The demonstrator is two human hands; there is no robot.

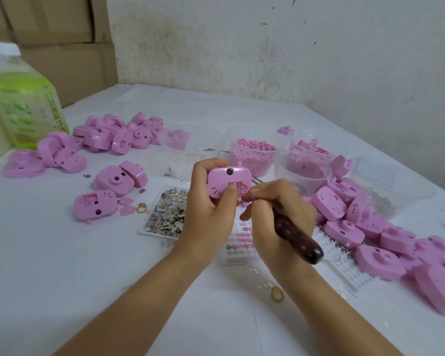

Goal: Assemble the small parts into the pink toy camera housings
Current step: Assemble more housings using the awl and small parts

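One housing (228, 183), left hand (206, 209) — one awl (293, 232), right hand (280, 219).

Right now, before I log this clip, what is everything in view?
held housing: one, pink, in the left hand
tool: one, dark wooden handle, tip at the held housing
left pile: many housings, pink, far left
right pile: many housings, pink, right
tray: one, silver metal pieces, left of the hands
tub: one, clear, pink parts, behind the hands
bottle: one, green, far left
boxes: brown, back left
table: white
left hand: grips the held housing
right hand: holds the tool
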